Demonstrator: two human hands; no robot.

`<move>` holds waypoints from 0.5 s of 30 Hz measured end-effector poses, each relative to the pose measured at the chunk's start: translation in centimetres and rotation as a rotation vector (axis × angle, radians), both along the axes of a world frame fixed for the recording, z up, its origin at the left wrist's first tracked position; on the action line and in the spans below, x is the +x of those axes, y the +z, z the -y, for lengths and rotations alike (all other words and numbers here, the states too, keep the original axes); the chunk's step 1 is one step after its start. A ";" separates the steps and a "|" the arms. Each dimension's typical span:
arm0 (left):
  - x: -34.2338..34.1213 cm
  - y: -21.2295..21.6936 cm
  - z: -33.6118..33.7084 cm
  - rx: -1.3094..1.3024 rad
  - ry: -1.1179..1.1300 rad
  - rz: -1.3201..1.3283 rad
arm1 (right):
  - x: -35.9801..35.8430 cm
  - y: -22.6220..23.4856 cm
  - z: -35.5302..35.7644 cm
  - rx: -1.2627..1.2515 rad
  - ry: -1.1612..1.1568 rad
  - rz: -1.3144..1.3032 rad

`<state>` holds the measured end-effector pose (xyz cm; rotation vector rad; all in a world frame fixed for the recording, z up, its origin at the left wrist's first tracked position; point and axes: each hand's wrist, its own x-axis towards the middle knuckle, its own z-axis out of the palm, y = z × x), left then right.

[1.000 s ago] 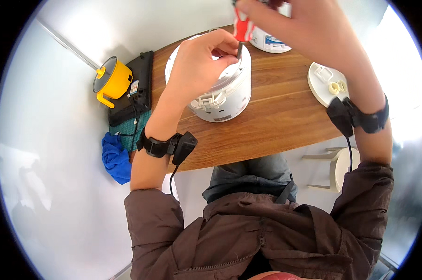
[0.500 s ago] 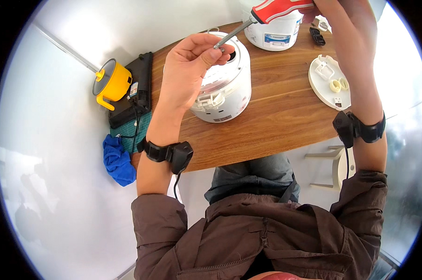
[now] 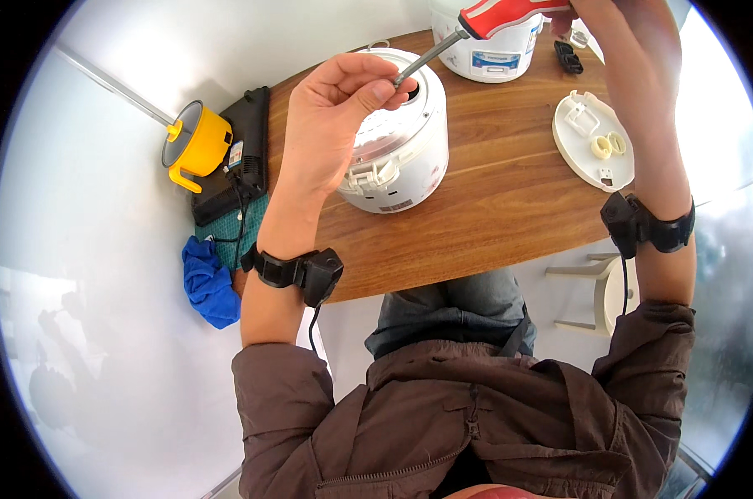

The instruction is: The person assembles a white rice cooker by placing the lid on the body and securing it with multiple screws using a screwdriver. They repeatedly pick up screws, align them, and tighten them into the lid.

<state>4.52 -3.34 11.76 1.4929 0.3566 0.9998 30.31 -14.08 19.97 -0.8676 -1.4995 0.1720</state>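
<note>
The left hand (image 3: 331, 116) pinches the tip of the screwdriver (image 3: 435, 54), just above the rice cooker (image 3: 401, 170); the right hand (image 3: 614, 25), partly cut off, grips its handle (image 3: 510, 12). If the pinch loosens or the tip jerks, it could scratch the glossy white shell, or a small part, too tiny to confirm, could drop into the dark opening (image 3: 412, 96) beneath the left hand. The shaft is slim grey metal, the handle contoured red and white, the cooker rounded, the surface (image 3: 493, 183) below both hands wood-grained.
</note>
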 end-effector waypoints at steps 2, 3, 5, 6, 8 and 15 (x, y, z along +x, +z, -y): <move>0.2 0.1 0.1 0.029 0.040 -0.042 | 0.3 0.2 -0.1 0.036 -0.014 0.115; 0.3 0.3 0.3 0.064 0.056 -0.068 | 0.5 0.3 -0.2 0.063 -0.012 0.164; 0.3 0.6 0.7 0.134 0.093 -0.121 | 0.1 0.4 -0.6 0.140 0.006 0.236; 0.4 0.6 0.7 0.160 0.101 -0.127 | -0.5 0.6 -0.7 0.175 -0.004 0.274; 0.6 0.6 0.8 0.213 0.115 -0.138 | -1.7 1.5 -0.4 0.220 -0.013 0.363; 1.2 1.1 0.4 0.424 0.144 -0.245 | -0.2 2.6 -2.9 0.287 0.270 0.421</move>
